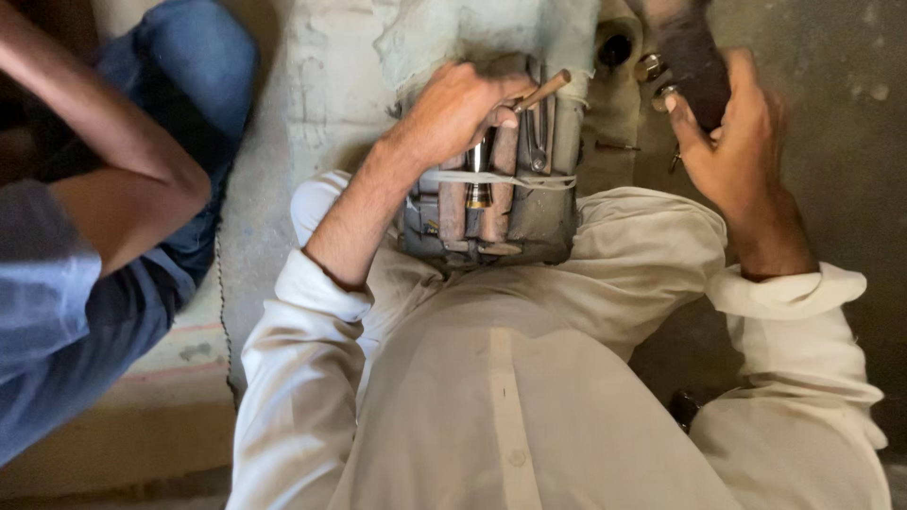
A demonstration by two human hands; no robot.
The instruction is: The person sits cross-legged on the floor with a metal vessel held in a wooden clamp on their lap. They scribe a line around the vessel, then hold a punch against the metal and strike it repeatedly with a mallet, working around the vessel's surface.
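tool pouch point(529, 203) holds wrench point(537, 142); left hand point(458, 109) inside it.

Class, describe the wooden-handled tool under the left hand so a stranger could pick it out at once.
Start at the grey tool pouch resting against the person's cream shirt. The left hand lies across its top. Poking out past that hand is the wooden-handled tool: a slim brown handle slanting up to the right, unlike the upright metal tools beside it.

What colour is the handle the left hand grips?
Brown, wood-like handle, clearest in the head view, in the left hand.
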